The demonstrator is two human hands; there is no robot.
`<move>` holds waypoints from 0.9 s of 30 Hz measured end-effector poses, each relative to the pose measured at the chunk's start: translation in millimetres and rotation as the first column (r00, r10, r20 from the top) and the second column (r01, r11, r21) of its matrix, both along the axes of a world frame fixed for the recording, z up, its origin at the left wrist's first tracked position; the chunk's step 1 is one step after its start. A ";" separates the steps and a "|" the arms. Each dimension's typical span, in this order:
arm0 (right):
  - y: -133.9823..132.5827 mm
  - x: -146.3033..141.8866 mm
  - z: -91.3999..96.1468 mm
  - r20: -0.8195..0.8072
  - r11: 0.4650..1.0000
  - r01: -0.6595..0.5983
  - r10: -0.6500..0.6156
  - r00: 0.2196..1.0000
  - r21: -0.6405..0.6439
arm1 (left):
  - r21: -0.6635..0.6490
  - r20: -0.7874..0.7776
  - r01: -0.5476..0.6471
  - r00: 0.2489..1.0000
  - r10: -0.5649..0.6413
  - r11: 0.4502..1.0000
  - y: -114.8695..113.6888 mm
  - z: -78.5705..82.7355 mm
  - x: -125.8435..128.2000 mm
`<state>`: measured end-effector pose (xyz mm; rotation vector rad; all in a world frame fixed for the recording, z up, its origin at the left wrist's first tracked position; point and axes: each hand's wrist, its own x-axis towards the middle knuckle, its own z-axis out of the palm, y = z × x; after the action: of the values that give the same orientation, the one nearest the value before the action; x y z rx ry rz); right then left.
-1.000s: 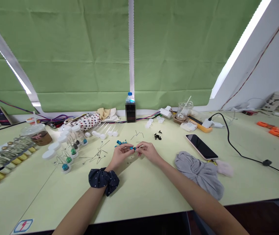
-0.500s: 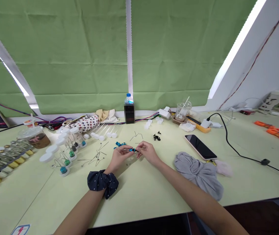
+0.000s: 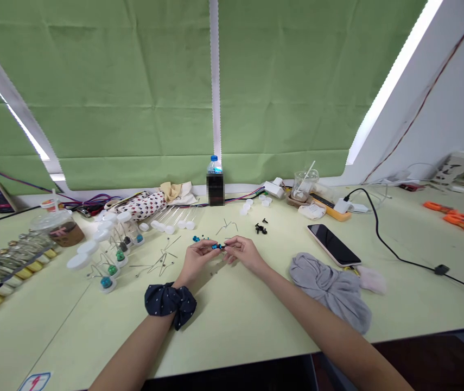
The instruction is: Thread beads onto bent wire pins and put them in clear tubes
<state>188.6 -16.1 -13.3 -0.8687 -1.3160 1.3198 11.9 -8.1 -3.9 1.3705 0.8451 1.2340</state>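
Between the fingertips of my left hand (image 3: 196, 259) is a small shiny blue metal piece (image 3: 216, 246). My right hand (image 3: 245, 253) pinches a small black piece (image 3: 224, 247) against its right end; the two pieces touch, and how far one sits inside the other I cannot make out. Just behind my left fingers lie several more blue pieces (image 3: 197, 238), partly hidden. Black screw-like pieces (image 3: 261, 229) sit in a small pile beyond my right hand. Thin bent metal rods (image 3: 162, 262) are scattered to the left of my left hand.
White-capped containers with blue and green pieces (image 3: 112, 270) stand at left, beside a row of glass bottles (image 3: 16, 260). A drink bottle (image 3: 215, 184) stands at the back. To the right lie a phone (image 3: 333, 244), a grey cloth (image 3: 329, 288) and a black cable (image 3: 398, 254).
Both hands have shifted very slightly, with the blue piece tilting and moving a little left and up. The fingers stay pinched together.
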 end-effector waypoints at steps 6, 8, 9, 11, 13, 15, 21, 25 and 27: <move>1.7 1.4 -3.1 0.042 1.000 -0.010 0.009 0.999 0.020 | -0.011 0.007 -0.003 1.000 0.003 1.000 -1.4 1.3 0.5; 1.3 1.2 -2.3 0.048 1.000 -0.006 0.005 0.999 0.020 | -0.007 0.004 0.004 1.000 -0.004 1.000 -1.5 1.6 0.4; 1.1 1.1 -2.0 0.051 1.000 -0.003 0.002 0.999 0.019 | -0.004 0.000 0.006 1.000 -0.006 1.000 -1.4 1.6 0.3; 0.7 0.6 -1.8 0.053 1.000 0.007 -0.008 0.999 0.019 | 0.004 -0.013 0.003 1.000 -0.003 1.000 -0.9 1.5 0.1; 0.5 -0.2 -2.0 0.053 1.000 0.018 -0.019 0.998 0.020 | 0.016 -0.024 -0.001 1.000 0.001 1.000 -0.5 1.1 -0.1; 0.3 -1.4 -2.2 0.048 0.999 0.027 -0.028 0.998 0.020 | 0.024 -0.030 0.000 1.000 0.001 1.000 -0.3 0.7 -0.1; -1.7 -3.5 0.8 0.050 0.999 0.037 -0.038 0.998 0.018 | 0.026 -0.030 -0.028 0.999 0.029 0.999 -0.8 2.1 0.4; -2.6 -2.1 1.3 0.045 1.000 -0.001 0.000 0.999 0.024 | 0.019 -0.015 -0.041 0.999 0.042 0.999 -0.8 2.7 -0.2; -2.3 -1.3 0.2 0.042 1.000 -0.017 0.015 0.999 0.026 | 0.015 -0.006 -0.050 0.999 0.050 0.999 -0.5 2.3 -0.7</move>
<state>187.3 -18.4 -13.1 -0.8737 -1.3727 1.3002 11.2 -8.7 -1.5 1.3735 0.8807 1.2772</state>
